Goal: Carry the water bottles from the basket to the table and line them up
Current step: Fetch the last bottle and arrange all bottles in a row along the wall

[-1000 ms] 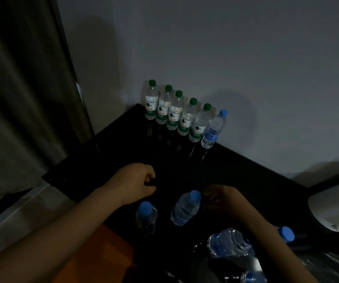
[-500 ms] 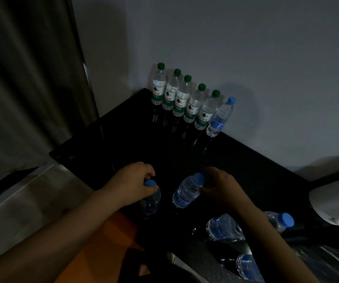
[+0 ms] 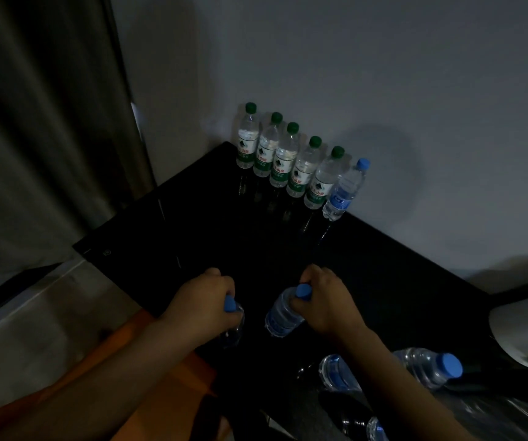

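Note:
A row of several green-capped bottles [image 3: 281, 154] stands along the wall on the black table [image 3: 383, 265], ending at the right with one blue-capped bottle [image 3: 345, 189]. My left hand [image 3: 205, 300] is closed around the neck of a blue-capped bottle [image 3: 232, 323] near the table's front edge. My right hand [image 3: 323, 300] grips the cap end of a second blue-capped bottle [image 3: 283, 313], which leans to the right. More blue-capped bottles [image 3: 428, 369] lie on their sides at the lower right; whether they rest in the basket is too dark to tell.
A grey curtain [image 3: 40, 122] hangs at the left and a pale wall [image 3: 383, 74] backs the table. An orange surface [image 3: 167, 361] lies below the table's front edge. A pale rounded object [image 3: 526, 329] sits at the right edge.
Both hands have closed on the two blue-capped bottles; a second ago they hovered just above them. The view has shifted, and the row now sits higher in frame.

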